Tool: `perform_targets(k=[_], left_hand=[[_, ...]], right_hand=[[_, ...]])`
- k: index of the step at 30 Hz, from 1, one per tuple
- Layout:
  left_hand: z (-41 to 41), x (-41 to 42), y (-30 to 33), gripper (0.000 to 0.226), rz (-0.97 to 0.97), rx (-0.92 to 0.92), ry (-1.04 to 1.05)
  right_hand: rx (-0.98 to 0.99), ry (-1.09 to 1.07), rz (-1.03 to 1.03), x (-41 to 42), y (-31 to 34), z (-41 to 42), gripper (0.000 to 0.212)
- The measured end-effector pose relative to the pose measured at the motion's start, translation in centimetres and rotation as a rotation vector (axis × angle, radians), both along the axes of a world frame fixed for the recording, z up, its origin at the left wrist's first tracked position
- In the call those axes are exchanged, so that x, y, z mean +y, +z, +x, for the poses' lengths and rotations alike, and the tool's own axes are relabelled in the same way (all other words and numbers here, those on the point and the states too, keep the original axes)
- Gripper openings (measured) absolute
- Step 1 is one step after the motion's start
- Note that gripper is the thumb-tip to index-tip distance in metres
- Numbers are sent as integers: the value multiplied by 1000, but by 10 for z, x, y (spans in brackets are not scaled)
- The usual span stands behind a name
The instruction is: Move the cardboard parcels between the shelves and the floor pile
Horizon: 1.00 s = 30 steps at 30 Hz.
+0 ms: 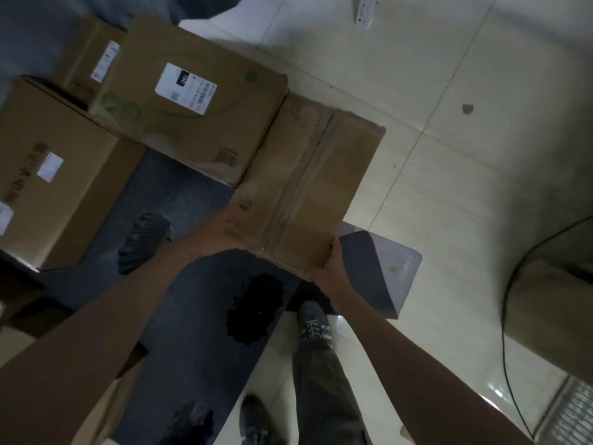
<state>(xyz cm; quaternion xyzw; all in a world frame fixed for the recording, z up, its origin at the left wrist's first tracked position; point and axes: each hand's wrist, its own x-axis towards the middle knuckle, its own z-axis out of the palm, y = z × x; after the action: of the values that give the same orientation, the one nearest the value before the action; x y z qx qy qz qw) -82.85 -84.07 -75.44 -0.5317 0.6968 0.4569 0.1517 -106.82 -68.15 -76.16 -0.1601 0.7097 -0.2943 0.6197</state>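
Hands grip a worn, tape-sealed brown cardboard parcel [308,184] above the floor pile: left hand [229,229] and right hand [330,264] clasp its near corners. It looks stiff, moderately heavy; underneath support seems wise.

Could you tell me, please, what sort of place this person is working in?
Probably a parcel storeroom or small depot. Labelled cardboard boxes lie stacked on a pale tiled floor, and both hands, left and right, hold a taped parcel.

Left hand [232,231] and right hand [327,264] grip the taped parcel [308,184] at its near corners. Labelled box [192,101] touches it at 10 o'clock.
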Motion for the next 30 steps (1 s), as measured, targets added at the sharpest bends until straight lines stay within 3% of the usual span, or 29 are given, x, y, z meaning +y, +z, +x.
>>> perform_targets(k=[1,2,3,6,12,19,24,30], left_hand=[[3,4,-4,59,-42,-59,-11],[-3,8,-1,70,53,-38,-72],[-14,13,6,82,189,5,8],[-40,25,17,92,302,-2,203],[-28,56,43,71,305,23,352],[-4,99,142,51,315,-6,455],[34,142,234,46,312,63,609],[115,214,346,44,155,84,761]], right_hand=[[-7,22,-30,-3,-4,4,106],[-5,55,-54,-6,-7,7,102],[-9,94,-59,-11,-9,9,100],[-41,143,21,-17,-11,5,98],[108,131,161,-6,26,-12,67],[98,256,194,-2,132,2,47],[135,395,112,-1,222,44,25],[101,605,-22,11,324,126,24]])
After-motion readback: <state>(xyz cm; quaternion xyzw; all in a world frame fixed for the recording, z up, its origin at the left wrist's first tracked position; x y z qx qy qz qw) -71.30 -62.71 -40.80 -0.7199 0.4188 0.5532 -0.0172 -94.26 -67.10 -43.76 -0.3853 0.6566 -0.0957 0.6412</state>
